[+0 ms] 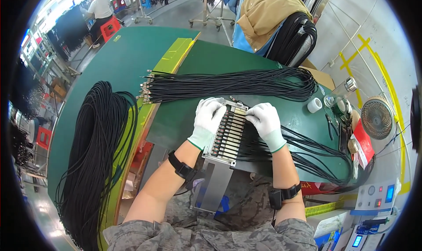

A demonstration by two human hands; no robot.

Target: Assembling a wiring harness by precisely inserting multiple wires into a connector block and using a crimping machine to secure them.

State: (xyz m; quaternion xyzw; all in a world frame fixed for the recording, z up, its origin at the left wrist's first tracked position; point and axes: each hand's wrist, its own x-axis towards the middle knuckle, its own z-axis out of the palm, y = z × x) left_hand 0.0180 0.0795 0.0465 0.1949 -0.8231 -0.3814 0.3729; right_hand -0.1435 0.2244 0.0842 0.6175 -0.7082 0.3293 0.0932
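Observation:
A metal fixture [227, 139] with a row of several slots lies in front of me, with black cable ends seated along it. My left hand [208, 119], in a white glove, bends closed over the fixture's far left edge. Its fingertips meet the connector ends there, and what they grip is too small to make out. At the far right edge, my right hand [265, 121], also gloved, pinches at one of the upper slots; the thing between its fingers is hidden. Black cables [303, 150] run from the fixture's right side, below my right hand, across the green table.
Beyond the fixture lies a long bundle of black cables [228, 84] with metal-tipped ends. Another bundle [94, 141] hangs over the table's left part. At right are a white roll [314, 105], pliers [331, 127] and a fan [377, 117]. A person [100, 9] sits far left.

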